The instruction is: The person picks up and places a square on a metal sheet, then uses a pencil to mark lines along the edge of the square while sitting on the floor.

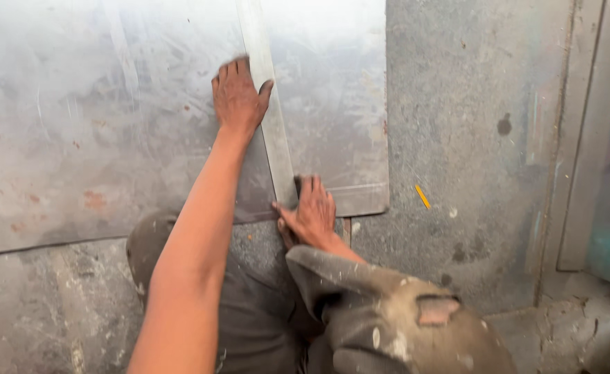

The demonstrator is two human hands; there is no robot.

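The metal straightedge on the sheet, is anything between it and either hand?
Nothing visible. The left hand presses flat on the metal straightedge partway up the steel sheet, and the right hand touches its lower end at the sheet's near edge. The yellow pencil lies apart on the concrete floor.

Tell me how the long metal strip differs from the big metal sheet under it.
The metal strip is narrow and long; the metal sheet is wide and spreads across the floor. The strip lies on top, pressed down by the left hand and right hand; the sheet lies beneath. Both are grey, flat and scuffed.
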